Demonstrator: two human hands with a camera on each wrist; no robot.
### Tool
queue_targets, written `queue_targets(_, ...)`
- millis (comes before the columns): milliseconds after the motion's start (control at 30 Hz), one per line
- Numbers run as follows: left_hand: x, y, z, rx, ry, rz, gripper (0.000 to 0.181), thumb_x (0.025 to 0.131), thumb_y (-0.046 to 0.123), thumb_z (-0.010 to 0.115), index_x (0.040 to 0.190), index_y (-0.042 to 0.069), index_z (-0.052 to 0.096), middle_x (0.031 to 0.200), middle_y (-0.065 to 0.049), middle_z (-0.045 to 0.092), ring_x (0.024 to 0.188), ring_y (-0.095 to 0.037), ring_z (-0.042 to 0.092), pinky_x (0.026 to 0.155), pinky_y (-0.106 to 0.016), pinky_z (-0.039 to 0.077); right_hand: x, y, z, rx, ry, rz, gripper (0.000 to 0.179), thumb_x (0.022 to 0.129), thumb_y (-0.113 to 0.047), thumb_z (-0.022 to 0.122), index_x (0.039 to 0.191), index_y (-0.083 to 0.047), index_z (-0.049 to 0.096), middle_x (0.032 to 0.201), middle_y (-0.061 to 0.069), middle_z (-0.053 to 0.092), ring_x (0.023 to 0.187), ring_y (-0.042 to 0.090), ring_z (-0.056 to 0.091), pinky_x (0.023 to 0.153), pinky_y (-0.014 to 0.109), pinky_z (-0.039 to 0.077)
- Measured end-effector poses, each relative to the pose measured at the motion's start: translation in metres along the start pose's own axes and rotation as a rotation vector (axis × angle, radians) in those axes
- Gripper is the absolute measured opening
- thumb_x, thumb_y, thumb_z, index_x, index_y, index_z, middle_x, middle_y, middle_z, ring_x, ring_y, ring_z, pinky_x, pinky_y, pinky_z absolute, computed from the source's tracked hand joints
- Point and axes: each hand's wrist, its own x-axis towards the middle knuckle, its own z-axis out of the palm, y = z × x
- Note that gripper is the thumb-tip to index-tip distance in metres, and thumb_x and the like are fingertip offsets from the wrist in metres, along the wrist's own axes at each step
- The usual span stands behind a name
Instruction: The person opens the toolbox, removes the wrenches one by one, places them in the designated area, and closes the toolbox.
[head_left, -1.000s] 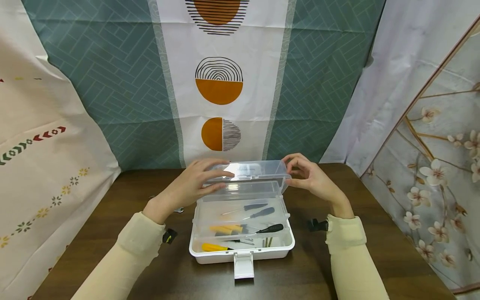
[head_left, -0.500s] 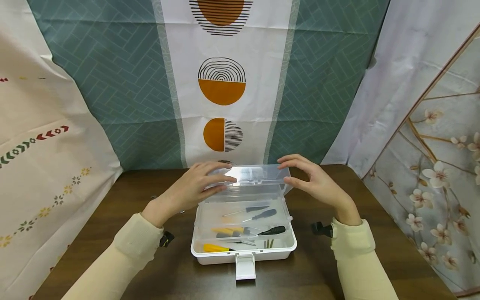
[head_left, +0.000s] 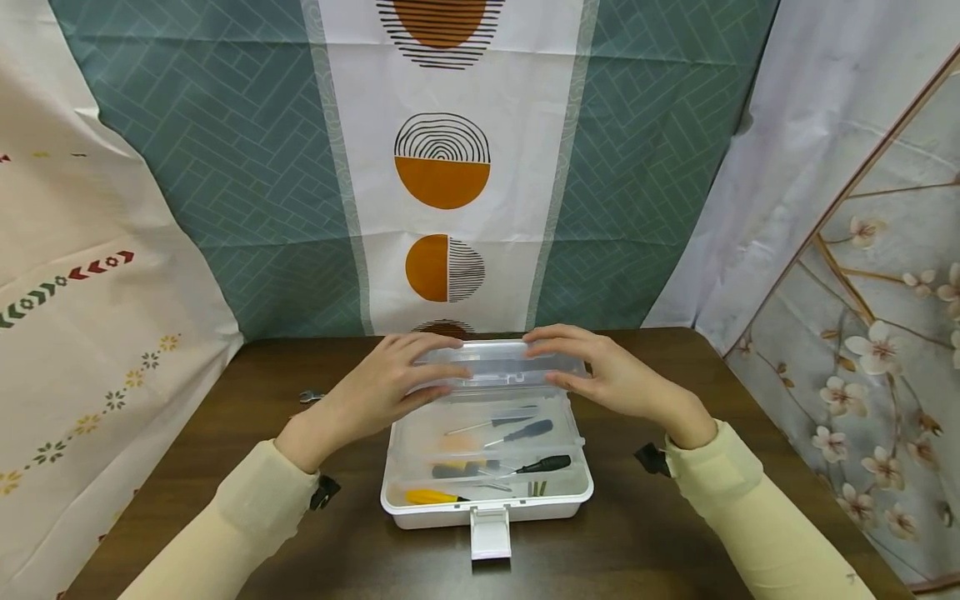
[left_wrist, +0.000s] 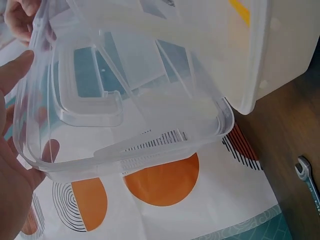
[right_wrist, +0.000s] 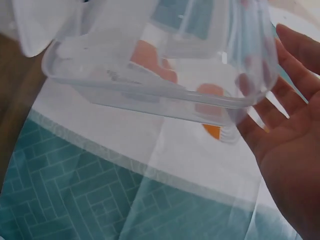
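Note:
A white toolbox (head_left: 427,517) stands on the table with its clear lid (head_left: 487,375) raised at the back. My left hand (head_left: 375,387) holds the lid's left end, fingers over the far side and thumb at the near edge. At the other end my right hand (head_left: 626,375) spans the lid the same way. Through the plastic of the lid (right_wrist: 165,95) in the right wrist view, some of its fingertips show. A translucent tray (head_left: 420,442) covers much of the interior. Several tools show, among them a black-handled screwdriver (head_left: 543,464) and a yellow handle (head_left: 431,497).
Left of the box a wrench (left_wrist: 306,175) lies on the dark table, partly hidden by my left hand in the head view. A white latch (head_left: 491,533) hangs down at the box's front. Patterned curtains (head_left: 637,167) stand close behind and at the sides.
The lid has tilted, and its edges now sit lower in the head view. My left hand has lowered with it; my right hand has moved inward along the lid and down.

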Motion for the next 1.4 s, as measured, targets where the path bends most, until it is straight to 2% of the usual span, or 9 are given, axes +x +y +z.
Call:
queue_targets(200, -0.003, 0.005, 0.001, 0.026, 0.021, 0.033, 0.039, 0.094, 0.023, 0.078, 0.132, 0.027, 0.071, 0.145, -0.006, 0.059, 0.132, -0.027, 0.056, 0.1, -0.052, 0.048, -0.005, -0.001, 0.005, -0.098, 0.015, -0.105, 0.046, 0.092, -0.003, 0.077, 0.137, -0.011, 0.067, 0.149, 0.007, 0.055, 0.135, 0.029, 0.054, 0.104, 0.05, 0.051)
queue_targets(500, -0.01, 0.015, 0.003, 0.04, 0.033, 0.052, 0.043, 0.09, 0.021, 0.083, 0.131, 0.027, 0.072, 0.144, -0.006, 0.059, 0.13, -0.027, 0.057, 0.099, -0.051, 0.049, -0.014, 0.002, 0.013, -0.286, 0.032, -0.258, 0.048, 0.091, -0.013, 0.081, 0.137, -0.01, 0.067, 0.15, 0.012, 0.053, 0.136, 0.03, 0.053, 0.107, 0.048, 0.049)
queue_targets(633, -0.014, 0.019, 0.004, 0.044, 0.038, 0.062, 0.043, 0.092, 0.022, 0.082, 0.133, 0.026, 0.071, 0.145, -0.005, 0.059, 0.13, -0.027, 0.057, 0.099, -0.05, 0.048, -0.019, 0.002, 0.015, -0.339, 0.038, -0.3, 0.044, 0.096, -0.02, 0.078, 0.138, -0.012, 0.066, 0.149, 0.012, 0.054, 0.135, 0.029, 0.054, 0.106, 0.046, 0.05)
queue_targets(733, -0.015, 0.023, 0.003, 0.047, 0.04, 0.064, 0.039, 0.095, 0.024, 0.078, 0.133, 0.025, 0.071, 0.144, -0.005, 0.059, 0.129, -0.026, 0.058, 0.099, -0.049, 0.048, -0.022, 0.001, 0.018, -0.372, 0.042, -0.327, 0.038, 0.103, -0.028, 0.067, 0.138, -0.012, 0.066, 0.149, 0.012, 0.054, 0.134, 0.03, 0.055, 0.106, 0.046, 0.05)
queue_targets(867, -0.014, 0.025, 0.001, 0.039, 0.027, 0.046, 0.037, 0.097, 0.02, 0.075, 0.134, 0.025, 0.071, 0.143, -0.004, 0.06, 0.13, -0.024, 0.058, 0.1, -0.049, 0.049, -0.027, 0.0, 0.022, -0.393, 0.049, -0.34, 0.039, 0.108, -0.035, 0.056, 0.136, -0.012, 0.067, 0.148, 0.012, 0.054, 0.132, 0.03, 0.056, 0.105, 0.047, 0.051)
queue_targets(1033, -0.015, 0.023, 0.002, 0.032, 0.01, 0.035, 0.044, 0.095, 0.013, 0.077, 0.136, 0.025, 0.068, 0.143, -0.005, 0.06, 0.129, -0.024, 0.059, 0.1, -0.048, 0.051, -0.031, -0.003, 0.025, -0.378, 0.056, -0.333, 0.035, 0.105, -0.032, 0.063, 0.135, -0.013, 0.067, 0.148, 0.012, 0.055, 0.133, 0.03, 0.056, 0.106, 0.047, 0.05)
queue_targets(1233, -0.019, 0.023, 0.005, -0.015, 0.039, 0.068, 0.05, 0.091, 0.009, 0.081, 0.136, 0.025, 0.067, 0.141, -0.005, 0.062, 0.125, -0.022, 0.062, 0.094, -0.045, 0.055, -0.033, -0.003, 0.028, -0.33, 0.05, -0.308, 0.033, 0.107, -0.034, 0.059, 0.134, -0.016, 0.067, 0.15, 0.01, 0.053, 0.133, 0.027, 0.055, 0.106, 0.046, 0.05)
queue_targets(1333, -0.021, 0.025, 0.007, -0.026, 0.045, 0.081, 0.053, 0.088, 0.007, 0.083, 0.135, 0.026, 0.068, 0.14, -0.004, 0.063, 0.125, -0.021, 0.061, 0.092, -0.044, 0.056, -0.035, -0.001, 0.029, -0.279, 0.046, -0.285, 0.03, 0.106, -0.024, 0.062, 0.135, -0.021, 0.066, 0.15, 0.009, 0.053, 0.133, 0.026, 0.055, 0.103, 0.046, 0.051)
queue_targets(1400, -0.021, 0.026, 0.007, -0.027, 0.048, 0.094, 0.054, 0.086, 0.007, 0.084, 0.134, 0.026, 0.068, 0.139, -0.004, 0.063, 0.126, -0.021, 0.061, 0.092, -0.044, 0.057, -0.037, 0.0, 0.03, -0.25, 0.04, -0.27, 0.036, 0.102, -0.014, 0.067, 0.137, -0.024, 0.065, 0.151, 0.008, 0.053, 0.133, 0.026, 0.055, 0.101, 0.047, 0.052)
